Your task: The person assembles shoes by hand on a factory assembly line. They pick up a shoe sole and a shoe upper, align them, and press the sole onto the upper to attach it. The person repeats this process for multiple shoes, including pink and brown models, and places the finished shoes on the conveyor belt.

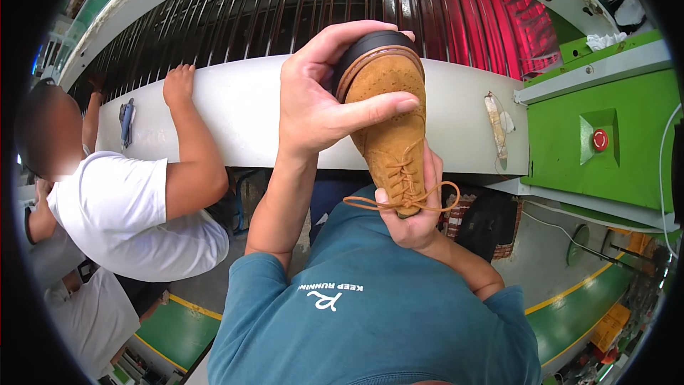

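Note:
I hold a tan suede lace-up shoe (pixel 390 110) with a dark sole up in front of me, toe pointing away. My left hand (pixel 320 100) is wrapped around the toe end, thumb laid across the upper and fingers over the sole's edge. My right hand (pixel 413 210) grips the shoe's rear end from below, next to the tied tan laces (pixel 402 199). The heel is hidden behind that hand.
A white rail (pixel 242 110) borders a slatted conveyor (pixel 285 7) beyond the shoe. A person in a white shirt (pixel 135 214) leans in at left, one hand on the rail. A green housing with a red round button (pixel 600 140) stands at right.

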A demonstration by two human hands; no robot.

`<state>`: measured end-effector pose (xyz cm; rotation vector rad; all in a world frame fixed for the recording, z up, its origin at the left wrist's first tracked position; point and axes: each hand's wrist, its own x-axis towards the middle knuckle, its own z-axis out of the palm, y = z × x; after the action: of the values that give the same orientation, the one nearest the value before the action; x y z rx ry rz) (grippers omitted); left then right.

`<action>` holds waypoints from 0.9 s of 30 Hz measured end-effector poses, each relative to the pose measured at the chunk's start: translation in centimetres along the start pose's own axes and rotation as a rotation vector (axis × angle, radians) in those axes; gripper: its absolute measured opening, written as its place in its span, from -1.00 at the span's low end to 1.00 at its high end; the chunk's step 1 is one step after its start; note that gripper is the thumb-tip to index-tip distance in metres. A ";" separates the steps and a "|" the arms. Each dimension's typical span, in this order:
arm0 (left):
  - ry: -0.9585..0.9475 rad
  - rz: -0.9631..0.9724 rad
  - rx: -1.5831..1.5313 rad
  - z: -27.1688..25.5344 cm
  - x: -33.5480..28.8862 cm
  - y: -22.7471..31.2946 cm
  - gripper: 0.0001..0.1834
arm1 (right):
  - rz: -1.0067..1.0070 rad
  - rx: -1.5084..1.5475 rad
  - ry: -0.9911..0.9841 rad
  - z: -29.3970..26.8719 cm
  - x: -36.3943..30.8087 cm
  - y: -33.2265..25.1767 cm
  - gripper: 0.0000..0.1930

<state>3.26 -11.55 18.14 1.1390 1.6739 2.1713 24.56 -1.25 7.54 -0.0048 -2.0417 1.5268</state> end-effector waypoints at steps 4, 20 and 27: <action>0.001 -0.006 -0.006 0.2 0.0 -0.1 -0.17 | 0.049 0.067 -0.008 -0.1 -0.2 -0.1 0.06; 0.032 -0.071 0.011 1.4 -0.5 1.1 -0.28 | 0.134 0.141 -0.024 -0.3 -1.2 -0.5 0.07; 0.066 -0.063 -0.018 2.3 0.3 1.5 -0.34 | 0.090 0.104 -0.020 -1.0 -0.3 -1.0 0.06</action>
<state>5.03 -10.25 19.79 1.0067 1.6894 2.2037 25.62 -0.84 8.48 -0.0426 -1.9995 1.6929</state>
